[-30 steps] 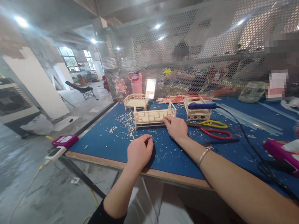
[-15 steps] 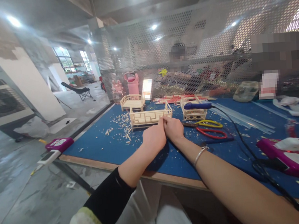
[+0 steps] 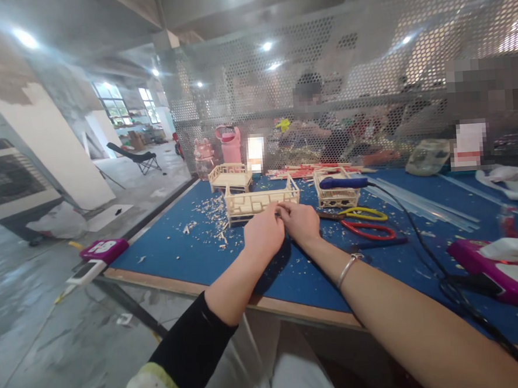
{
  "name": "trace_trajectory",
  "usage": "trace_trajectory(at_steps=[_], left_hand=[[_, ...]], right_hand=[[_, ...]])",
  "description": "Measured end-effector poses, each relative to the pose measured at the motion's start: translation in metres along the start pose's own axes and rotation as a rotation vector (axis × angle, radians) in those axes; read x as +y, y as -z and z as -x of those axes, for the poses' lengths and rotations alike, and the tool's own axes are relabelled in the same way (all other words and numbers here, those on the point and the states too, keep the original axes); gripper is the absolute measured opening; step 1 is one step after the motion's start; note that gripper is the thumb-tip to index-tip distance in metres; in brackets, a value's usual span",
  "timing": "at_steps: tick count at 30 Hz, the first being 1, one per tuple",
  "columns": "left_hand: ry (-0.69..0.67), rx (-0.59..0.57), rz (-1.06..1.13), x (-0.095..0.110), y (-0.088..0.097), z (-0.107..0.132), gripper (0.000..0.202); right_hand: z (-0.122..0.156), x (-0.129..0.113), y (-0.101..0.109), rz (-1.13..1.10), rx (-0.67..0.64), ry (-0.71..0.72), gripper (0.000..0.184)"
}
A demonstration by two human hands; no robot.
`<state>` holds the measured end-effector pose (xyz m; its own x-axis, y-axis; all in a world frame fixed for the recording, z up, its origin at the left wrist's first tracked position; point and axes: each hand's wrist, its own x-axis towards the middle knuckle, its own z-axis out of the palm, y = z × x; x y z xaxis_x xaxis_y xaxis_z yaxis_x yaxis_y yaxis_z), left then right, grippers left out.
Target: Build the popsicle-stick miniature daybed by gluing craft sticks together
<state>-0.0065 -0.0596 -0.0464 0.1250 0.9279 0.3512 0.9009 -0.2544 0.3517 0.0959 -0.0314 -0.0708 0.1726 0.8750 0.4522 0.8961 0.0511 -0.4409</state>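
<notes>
From my end of the head camera, I had both hands close together at the front of a miniature openwork bench of pale wooden sticks (image 3: 255, 200), upright on the blue tabletop (image 3: 157, 253). The fingers of the left hand (image 3: 265, 234) and right hand (image 3: 302, 222) were curled in, tips meeting beside the bench's front right part — I could not tell whether they were clamped on anything, as the hands hid it. Wood scraps (image 3: 221, 234) littered the surface to the left. A second stick-built piece (image 3: 230, 179) stood behind, left of the bench; a third (image 3: 338, 199) stood to its right, a blue-handled corded tool (image 3: 344, 182) overlapping its top. Scissors with yellow and red handles (image 3: 369, 230) lay just beyond the right wrist — points toward the hand.
</notes>
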Motion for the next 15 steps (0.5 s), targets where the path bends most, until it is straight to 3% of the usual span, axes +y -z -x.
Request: trace_trajectory(at_steps=[3, 8, 10, 13, 15], left_hand=[[0.025, 0.137, 0.238, -0.010, 0.002, -0.003, 0.032], [-0.081, 0.197, 0.448, -0.021, 0.007, -0.006, 0.020], [-0.060, 0.253, 0.459, -0.025, 0.009, -0.007, 0.020], [0.042, 0.270, 0.485, -0.031, 0.011, -0.008, 0.029], [0.110, 0.186, 0.420, -0.033, 0.010, -0.008, 0.035]], right_hand=[[0.006, -0.001, 0.000, -0.006, 0.018, 0.147, 0.030], [0.015, -0.004, 0.012, -0.042, -0.017, 0.350, 0.030], [0.007, 0.002, 0.024, -0.094, 0.074, 0.305, 0.031], [-0.019, 0.023, 0.045, -0.028, 0.298, 0.110, 0.037], [-0.040, 0.043, 0.056, 0.164, 0.267, 0.021, 0.035]])
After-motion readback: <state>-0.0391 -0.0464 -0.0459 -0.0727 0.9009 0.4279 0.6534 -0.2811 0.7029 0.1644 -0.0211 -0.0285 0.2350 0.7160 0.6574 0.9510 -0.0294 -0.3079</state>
